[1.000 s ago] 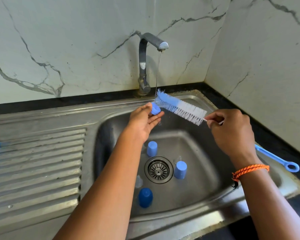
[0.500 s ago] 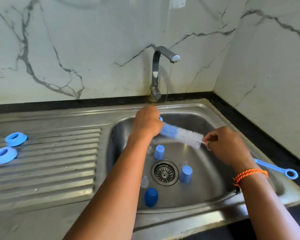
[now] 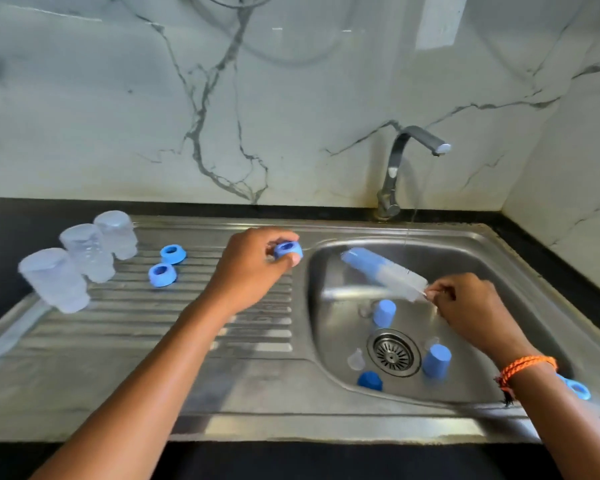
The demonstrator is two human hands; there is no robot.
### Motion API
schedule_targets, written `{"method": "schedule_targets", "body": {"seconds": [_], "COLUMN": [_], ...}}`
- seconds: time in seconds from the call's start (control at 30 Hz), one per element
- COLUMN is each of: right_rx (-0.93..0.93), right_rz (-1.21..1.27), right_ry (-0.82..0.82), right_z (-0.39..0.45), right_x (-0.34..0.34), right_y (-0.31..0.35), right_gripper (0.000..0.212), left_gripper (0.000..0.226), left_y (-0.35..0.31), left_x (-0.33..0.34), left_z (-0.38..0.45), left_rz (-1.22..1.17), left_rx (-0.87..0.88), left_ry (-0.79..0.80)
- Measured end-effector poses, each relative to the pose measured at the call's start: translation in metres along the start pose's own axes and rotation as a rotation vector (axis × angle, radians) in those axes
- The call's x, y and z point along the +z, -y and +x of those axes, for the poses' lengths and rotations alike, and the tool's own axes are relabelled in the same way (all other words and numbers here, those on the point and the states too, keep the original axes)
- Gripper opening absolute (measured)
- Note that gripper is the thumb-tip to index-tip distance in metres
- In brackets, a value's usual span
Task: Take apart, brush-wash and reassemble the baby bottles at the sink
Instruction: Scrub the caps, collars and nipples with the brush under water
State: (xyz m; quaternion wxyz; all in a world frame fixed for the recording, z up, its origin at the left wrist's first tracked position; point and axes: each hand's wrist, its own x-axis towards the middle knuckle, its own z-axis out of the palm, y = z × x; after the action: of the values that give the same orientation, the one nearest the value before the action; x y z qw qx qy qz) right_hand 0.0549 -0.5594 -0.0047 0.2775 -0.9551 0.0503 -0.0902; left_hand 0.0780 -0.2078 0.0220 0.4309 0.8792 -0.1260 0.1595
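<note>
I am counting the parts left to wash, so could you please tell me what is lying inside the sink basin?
In the sink basin: three blue caps and two clear teats around the drain. The right hand holds the brush above; its arm hides the near right corner.

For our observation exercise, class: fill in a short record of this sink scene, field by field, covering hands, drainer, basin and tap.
left hand: pinches a blue screw ring over the drainer's edge
right hand: holds the bottle brush by its wire stem, over the basin
drainer: three clear bottles upside down, two blue rings
basin: three blue caps, clear teats by the drain
tap: thin stream running
</note>
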Motion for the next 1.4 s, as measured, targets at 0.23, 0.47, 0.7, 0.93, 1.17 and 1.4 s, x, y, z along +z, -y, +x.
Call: {"method": "schedule_targets", "body": {"seconds": [0.23,0.47,0.7,0.93,1.17,1.4], "right_rx": [-0.116,-0.139,-0.143,-0.043,0.045,0.065], "right_rz": [0.124,0.147,0.159,0.189,0.162,0.115], "right_ry": [-0.07,-0.114,-0.109,-0.123,-0.042,-0.052], "right_z": [-0.011,-0.004,-0.003,0.003,0.01,0.008], "right_x": [0.021,0.049,0.056,0.042,0.009,-0.011], "right_y": [0.072,0.108,0.109,0.076,0.019,-0.025], "right_gripper": [0.017,0.016,0.014,0.011,0.025,0.019], "left_gripper": [0.022,0.042,0.058,0.034,0.012,0.01], "left_y": [0.086,0.131,0.123,0.072,-0.01,-0.03], "left_x": [-0.101,-0.134,-0.126,-0.106,0.013,0.156], "left_z": [-0.064,-0.098,-0.093,-0.061,-0.003,0.027], "left_rz": [0.245,0.408,0.417,0.469,0.064,0.339], "left_rx": [-0.22,-0.394,-0.362,-0.158,0.009,-0.056], "left_ry": [-0.131,-0.171,-0.168,-0.275,0.008,0.719]}}
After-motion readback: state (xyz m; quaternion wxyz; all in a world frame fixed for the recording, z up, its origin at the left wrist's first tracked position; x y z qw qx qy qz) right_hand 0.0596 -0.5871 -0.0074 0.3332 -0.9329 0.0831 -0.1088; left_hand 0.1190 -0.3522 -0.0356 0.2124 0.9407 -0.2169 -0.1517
